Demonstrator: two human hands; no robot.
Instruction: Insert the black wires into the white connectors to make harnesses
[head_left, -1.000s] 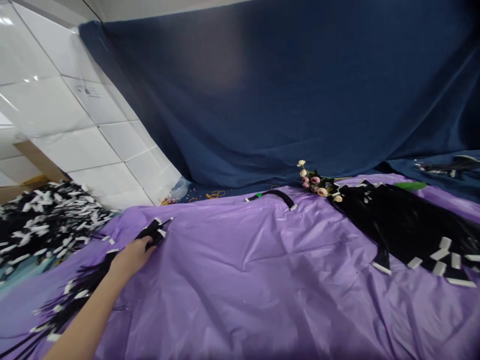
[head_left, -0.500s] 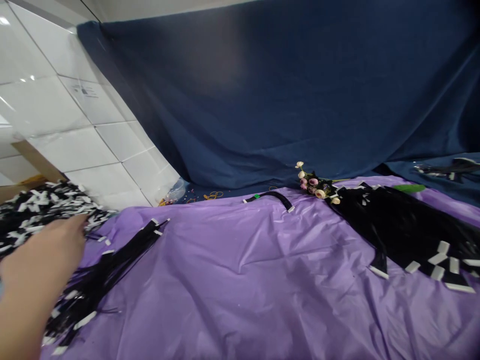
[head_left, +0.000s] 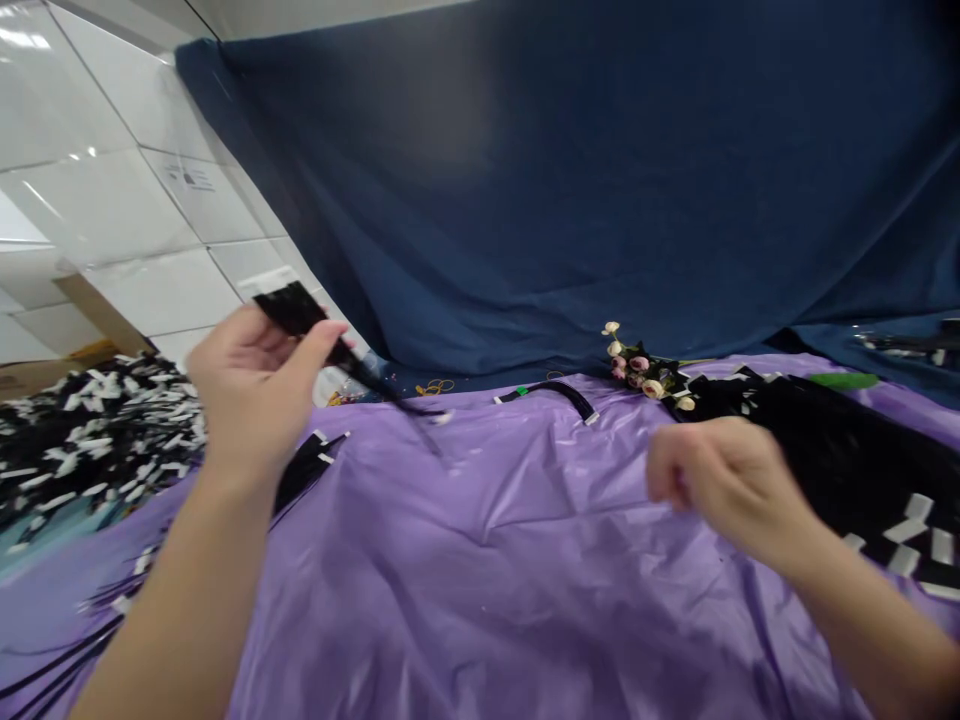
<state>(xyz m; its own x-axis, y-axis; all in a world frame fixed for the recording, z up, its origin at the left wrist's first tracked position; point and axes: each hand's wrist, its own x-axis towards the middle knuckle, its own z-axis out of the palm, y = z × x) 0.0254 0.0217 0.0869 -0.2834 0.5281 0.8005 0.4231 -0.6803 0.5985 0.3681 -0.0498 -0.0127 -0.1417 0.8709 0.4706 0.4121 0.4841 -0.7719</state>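
Note:
My left hand (head_left: pixel 259 375) is raised over the left side of the purple cover. Its thumb and fingers pinch a black ribbon cable (head_left: pixel 294 308) with a white connector at its upper end, and the cable's thin tail trails down to the right, smeared by motion. On the right, my right hand (head_left: pixel 724 485) hangs above the cover with its fingers curled closed, and nothing shows in them. Close behind it lies a spread stack of black ribbon cables (head_left: pixel 847 430) with white ends.
A heaped pile of black cables with white connectors (head_left: pixel 97 430) lies at the left, by a cardboard flap (head_left: pixel 101 315). Artificial flowers (head_left: pixel 637 368) and a curved cable with a green mark (head_left: pixel 559 390) lie along the back of the purple cover (head_left: pixel 480 580). A blue cloth (head_left: pixel 525 180) hangs behind.
My left hand has moved up and right from the pile and now holds a black ribbon cable. My right hand has come into view from the right.

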